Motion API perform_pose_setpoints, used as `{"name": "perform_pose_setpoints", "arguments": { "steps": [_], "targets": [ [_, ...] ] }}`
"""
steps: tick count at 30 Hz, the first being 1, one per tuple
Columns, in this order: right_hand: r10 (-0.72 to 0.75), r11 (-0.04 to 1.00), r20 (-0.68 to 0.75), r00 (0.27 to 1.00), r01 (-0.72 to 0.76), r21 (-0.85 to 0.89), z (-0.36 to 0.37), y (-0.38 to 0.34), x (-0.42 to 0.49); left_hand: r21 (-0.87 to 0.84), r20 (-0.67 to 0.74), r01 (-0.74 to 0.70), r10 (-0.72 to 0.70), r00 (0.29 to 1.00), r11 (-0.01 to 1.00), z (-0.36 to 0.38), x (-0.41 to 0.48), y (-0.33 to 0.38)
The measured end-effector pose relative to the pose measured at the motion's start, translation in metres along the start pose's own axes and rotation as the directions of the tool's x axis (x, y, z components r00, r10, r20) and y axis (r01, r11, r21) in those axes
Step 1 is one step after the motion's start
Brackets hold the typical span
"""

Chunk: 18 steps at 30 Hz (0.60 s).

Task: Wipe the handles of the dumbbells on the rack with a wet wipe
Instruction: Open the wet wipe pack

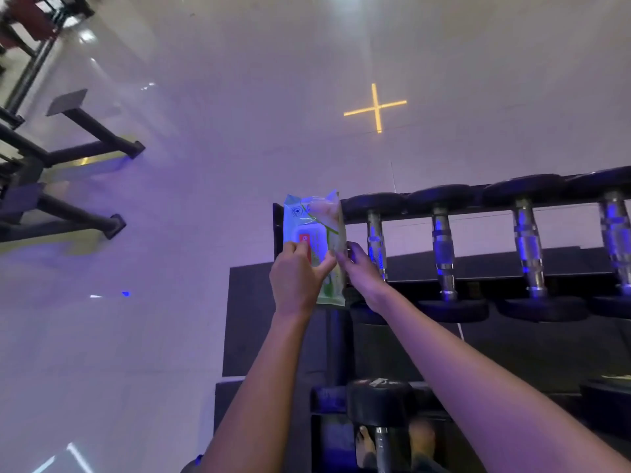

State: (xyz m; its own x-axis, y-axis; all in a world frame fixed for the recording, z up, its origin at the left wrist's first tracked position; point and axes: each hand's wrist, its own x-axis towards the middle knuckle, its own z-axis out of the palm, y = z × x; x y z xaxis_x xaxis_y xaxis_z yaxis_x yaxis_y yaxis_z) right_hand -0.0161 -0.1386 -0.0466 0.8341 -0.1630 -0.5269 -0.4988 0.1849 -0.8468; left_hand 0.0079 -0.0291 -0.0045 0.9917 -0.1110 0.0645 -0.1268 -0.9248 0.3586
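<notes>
A green and white wet wipe pack [309, 220] with a red label stands upright at the left end of the dumbbell rack [485, 268]. My left hand [297, 278] grips the pack from the front, thumb on its right side and fingers by the lid. My right hand [358, 271] holds the pack's right edge from behind. Several dumbbells with chrome handles lie across the top tier; the nearest handle [375, 247] is just right of my right hand, another handle [442, 250] further right.
A lower tier holds a black dumbbell [379, 401] near the bottom centre. Black bench legs [85, 155] and other gym frames stand on the glossy floor at left. A yellow cross mark [375, 107] lies on the floor beyond the rack.
</notes>
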Motion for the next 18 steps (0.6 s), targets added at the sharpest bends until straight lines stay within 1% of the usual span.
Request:
{"name": "perform_pose_setpoints", "arguments": {
  "steps": [1, 2, 4, 6, 7, 9, 10, 11, 12, 13, 15, 16, 17, 18],
  "targets": [
    [-0.003, 1.0, -0.005, 1.0, 0.003, -0.003, 0.0, 0.0, 0.0, -0.037, -0.001, -0.004, 0.004, 1.0, 0.999, -0.002, -0.001, -0.002],
    [-0.006, 1.0, -0.009, 1.0, 0.006, -0.009, 0.001, -0.001, -0.001, -0.115, -0.009, 0.019, -0.02, 1.0, 0.993, -0.004, -0.001, -0.005],
    [-0.008, 0.999, -0.015, 1.0, 0.008, -0.031, 0.002, -0.001, -0.001, -0.355, -0.031, 0.076, -0.093, 0.995, 0.932, -0.011, -0.002, -0.013],
    [-0.008, 0.999, -0.007, 1.0, 0.008, -0.032, 0.002, -0.001, -0.001, -0.49, -0.031, 0.133, -0.17, 0.985, 0.862, -0.019, -0.003, -0.022],
    [-0.007, 1.0, 0.001, 1.0, 0.007, -0.02, 0.002, -0.001, -0.002, -0.567, -0.012, 0.178, -0.224, 0.975, 0.804, -0.019, -0.002, -0.028],
    [0.006, 0.999, 0.024, 1.0, -0.007, 0.035, 0.002, 0.0, -0.002, -0.716, 0.061, 0.293, -0.362, 0.93, 0.633, -0.016, 0.002, -0.039],
    [0.011, 0.998, 0.037, 0.999, -0.013, 0.06, 0.002, 0.0, -0.001, -0.759, 0.093, 0.333, -0.412, 0.906, 0.559, -0.013, 0.004, -0.046],
    [0.01, 0.998, 0.05, 0.999, -0.014, 0.067, 0.002, 0.0, -0.001, -0.772, 0.11, 0.36, -0.448, 0.887, 0.524, -0.01, 0.005, -0.052],
    [0.007, 0.999, 0.058, 0.998, -0.01, 0.053, 0.003, 0.0, 0.0, -0.747, 0.12, 0.392, -0.471, 0.874, 0.537, -0.008, 0.007, -0.056],
    [0.0, 0.999, 0.059, 0.998, -0.002, 0.034, 0.004, 0.0, 0.0, -0.703, 0.118, 0.422, -0.491, 0.863, 0.573, -0.006, 0.008, -0.058],
    [-0.015, 1.0, 0.054, 0.998, 0.014, 0.022, 0.004, 0.0, 0.0, -0.524, 0.108, 0.47, -0.492, 0.864, 0.71, -0.001, 0.011, -0.062],
    [-0.025, 0.999, 0.056, 0.998, 0.023, 0.03, 0.003, 0.001, 0.0, -0.412, 0.093, 0.454, -0.459, 0.884, 0.79, 0.003, 0.013, -0.065],
    [-0.031, 0.999, 0.058, 0.998, 0.029, 0.035, 0.003, 0.001, 0.0, -0.288, 0.047, 0.374, -0.377, 0.925, 0.881, 0.004, 0.014, -0.066],
    [-0.034, 0.999, 0.06, 0.998, 0.032, 0.038, 0.002, 0.002, 0.001, -0.154, -0.012, 0.237, -0.242, 0.97, 0.959, 0.006, 0.015, -0.067]
  ]
}}
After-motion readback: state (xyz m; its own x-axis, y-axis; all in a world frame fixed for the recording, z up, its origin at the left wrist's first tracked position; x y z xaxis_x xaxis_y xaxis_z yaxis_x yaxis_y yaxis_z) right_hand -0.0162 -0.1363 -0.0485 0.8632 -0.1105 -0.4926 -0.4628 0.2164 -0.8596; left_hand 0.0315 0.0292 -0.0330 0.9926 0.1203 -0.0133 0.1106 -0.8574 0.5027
